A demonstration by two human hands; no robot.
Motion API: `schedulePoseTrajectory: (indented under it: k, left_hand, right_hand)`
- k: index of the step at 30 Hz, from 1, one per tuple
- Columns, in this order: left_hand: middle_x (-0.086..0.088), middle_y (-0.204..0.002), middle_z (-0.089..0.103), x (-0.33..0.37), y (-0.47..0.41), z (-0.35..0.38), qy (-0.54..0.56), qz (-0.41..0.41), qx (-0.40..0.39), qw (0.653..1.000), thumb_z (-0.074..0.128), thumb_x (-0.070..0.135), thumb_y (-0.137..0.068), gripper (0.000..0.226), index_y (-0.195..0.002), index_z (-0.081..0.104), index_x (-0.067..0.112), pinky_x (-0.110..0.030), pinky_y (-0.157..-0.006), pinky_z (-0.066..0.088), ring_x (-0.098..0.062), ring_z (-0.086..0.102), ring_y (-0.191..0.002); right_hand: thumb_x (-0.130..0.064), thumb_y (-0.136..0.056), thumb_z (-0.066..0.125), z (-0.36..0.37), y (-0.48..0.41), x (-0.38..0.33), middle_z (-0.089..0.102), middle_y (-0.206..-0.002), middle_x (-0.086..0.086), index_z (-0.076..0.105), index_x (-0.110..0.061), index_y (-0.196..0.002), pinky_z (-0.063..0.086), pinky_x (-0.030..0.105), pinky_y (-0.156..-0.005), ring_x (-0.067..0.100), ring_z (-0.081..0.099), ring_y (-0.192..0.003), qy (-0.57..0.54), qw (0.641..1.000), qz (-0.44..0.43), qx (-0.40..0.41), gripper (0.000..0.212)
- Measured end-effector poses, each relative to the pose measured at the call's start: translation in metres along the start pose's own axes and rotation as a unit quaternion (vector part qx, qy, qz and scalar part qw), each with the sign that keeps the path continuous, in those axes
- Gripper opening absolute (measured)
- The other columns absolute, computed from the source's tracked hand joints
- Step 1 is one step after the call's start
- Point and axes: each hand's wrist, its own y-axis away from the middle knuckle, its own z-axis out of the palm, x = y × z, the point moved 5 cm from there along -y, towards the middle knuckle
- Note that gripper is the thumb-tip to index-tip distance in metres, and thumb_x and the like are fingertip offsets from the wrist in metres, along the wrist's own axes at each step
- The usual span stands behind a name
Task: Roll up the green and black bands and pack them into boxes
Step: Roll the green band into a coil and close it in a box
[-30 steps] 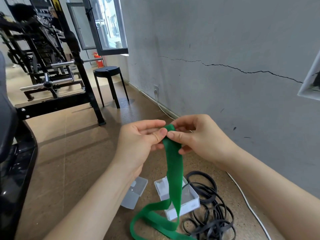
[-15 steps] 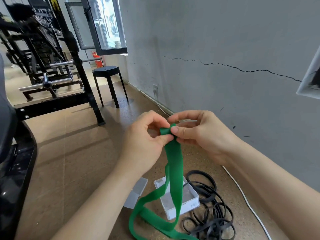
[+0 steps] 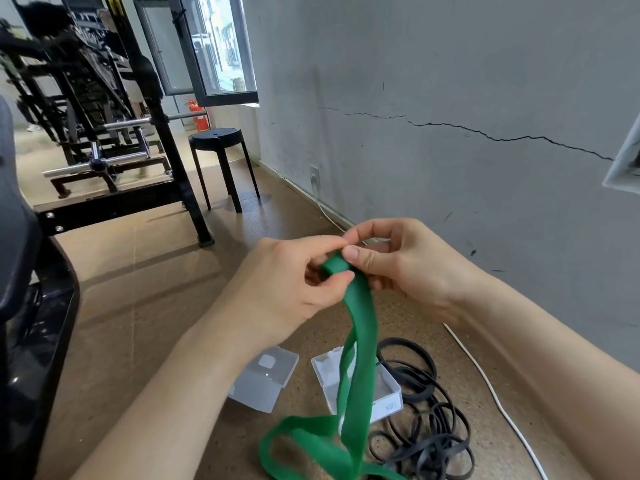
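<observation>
Left hand [image 3: 294,289] and right hand [image 3: 398,268] pinch the green band [image 3: 360,341] end — starting a tight roll — above the open box [image 3: 389,396].

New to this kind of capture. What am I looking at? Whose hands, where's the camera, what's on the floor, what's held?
No robot: a person's two bare hands, filmed by one wide-angle camera worn on the head, looking forward and down. The left hand and right hand both pinch the top end of a green band, curled into a small roll there; the rest hangs to the floor. Down there lie an open white box, a clear plastic piece beside it (lid or second box, unclear) and a heap of black bands.
</observation>
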Motion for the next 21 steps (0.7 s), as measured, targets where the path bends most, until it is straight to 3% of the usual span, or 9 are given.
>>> schedulePoseTrajectory:
  k: [3, 7, 9, 11, 13, 15, 17, 19, 21]
  left_hand:
    - [-0.004, -0.053, 0.05, -0.003, -0.002, -0.006, -0.056, 0.023, 0.066, 0.996, 0.057, 0.029, -0.082, 0.021, -0.074, 0.068, 0.013, -0.03, -0.047, 0.043, -0.017, 0.045, -0.049]
    - [-0.02, -0.059, 0.056, -0.015, -0.003, -0.01, -0.026, 0.007, 0.109, 0.994, 0.057, 0.027, -0.081, 0.027, -0.072, 0.067, 0.003, -0.037, -0.046, 0.046, -0.032, 0.049, -0.053]
    - [-0.017, -0.059, 0.055, -0.014, -0.002, -0.005, -0.015, -0.003, 0.087, 0.996, 0.058, 0.028, -0.08, 0.024, -0.073, 0.067, 0.007, -0.036, -0.047, 0.044, -0.031, 0.048, -0.052]
    - [-0.007, -0.069, 0.064, -0.01, -0.001, -0.001, 0.023, -0.016, 0.063, 0.998, 0.066, 0.026, -0.079, 0.008, -0.087, 0.068, 0.026, -0.034, -0.053, 0.05, -0.022, 0.058, -0.056]
    - [0.014, -0.079, 0.07, -0.01, 0.0, -0.001, 0.058, -0.033, 0.049, 0.997, 0.075, 0.016, -0.08, 0.031, -0.087, 0.067, 0.045, -0.021, -0.063, 0.056, -0.009, 0.067, -0.066]
    - [0.023, -0.078, 0.071, -0.012, 0.0, -0.003, 0.068, -0.053, 0.053, 0.995, 0.076, 0.012, -0.078, 0.036, -0.08, 0.072, 0.048, -0.01, -0.067, 0.053, 0.002, 0.068, -0.072]
    - [0.024, -0.075, 0.07, -0.009, 0.001, -0.005, 0.059, -0.045, 0.08, 0.994, 0.077, 0.01, -0.077, 0.036, -0.089, 0.072, 0.043, -0.009, -0.065, 0.052, 0.005, 0.067, -0.07]
    - [0.015, -0.069, 0.071, -0.005, 0.001, -0.007, 0.028, -0.013, 0.114, 0.993, 0.077, 0.008, -0.076, 0.028, -0.089, 0.076, 0.032, -0.016, -0.06, 0.054, -0.002, 0.067, -0.065]
    - [0.003, -0.068, 0.071, -0.001, 0.0, -0.008, -0.026, 0.034, 0.133, 0.99, 0.072, 0.009, -0.077, 0.017, -0.088, 0.079, 0.021, -0.032, -0.054, 0.055, -0.014, 0.066, -0.06]
  right_hand:
    - [-0.03, -0.087, 0.066, 0.004, 0.0, 0.001, 0.067, -0.071, 0.005, 0.071, -0.007, -0.09, 0.043, 0.018, -0.051, 0.01, 0.054, -0.058, 0.038, 0.999, 0.003, -0.005, 0.024]
    - [-0.02, -0.085, 0.07, 0.006, 0.001, 0.003, 0.068, -0.067, 0.001, 0.07, -0.008, -0.086, 0.042, 0.016, -0.049, 0.005, 0.055, -0.053, 0.037, 0.999, 0.012, -0.032, 0.012]
    - [-0.015, -0.084, 0.072, 0.005, 0.001, 0.005, 0.07, -0.067, 0.007, 0.069, -0.006, -0.086, 0.044, 0.019, -0.049, 0.009, 0.057, -0.054, 0.072, 0.997, 0.006, -0.021, 0.009]
    - [-0.016, -0.084, 0.074, 0.001, 0.001, 0.005, 0.071, -0.072, 0.015, 0.07, -0.007, -0.087, 0.046, 0.025, -0.051, 0.014, 0.057, -0.055, 0.135, 0.991, -0.012, 0.009, 0.01]
    - [-0.018, -0.084, 0.074, -0.003, 0.001, 0.001, 0.07, -0.07, 0.01, 0.071, -0.013, -0.084, 0.045, 0.026, -0.053, 0.007, 0.056, -0.052, 0.186, 0.981, -0.037, 0.047, 0.007]
    - [-0.021, -0.085, 0.073, -0.003, 0.003, -0.002, 0.069, -0.068, 0.009, 0.069, -0.016, -0.081, 0.047, 0.028, -0.052, 0.007, 0.055, -0.051, 0.216, 0.972, -0.057, 0.067, 0.007]
    - [-0.02, -0.088, 0.07, -0.001, 0.003, -0.003, 0.069, -0.07, 0.013, 0.068, -0.014, -0.084, 0.052, 0.038, -0.052, 0.018, 0.059, -0.053, 0.209, 0.974, -0.055, 0.061, 0.008]
    - [-0.018, -0.091, 0.066, 0.001, 0.003, -0.002, 0.071, -0.074, 0.016, 0.067, -0.01, -0.089, 0.053, 0.041, -0.052, 0.031, 0.062, -0.058, 0.161, 0.986, -0.03, 0.034, 0.008]
    - [-0.024, -0.09, 0.067, 0.002, 0.004, -0.001, 0.072, -0.08, 0.017, 0.069, -0.01, -0.091, 0.053, 0.033, -0.05, 0.03, 0.062, -0.063, 0.078, 0.997, -0.001, 0.003, 0.013]
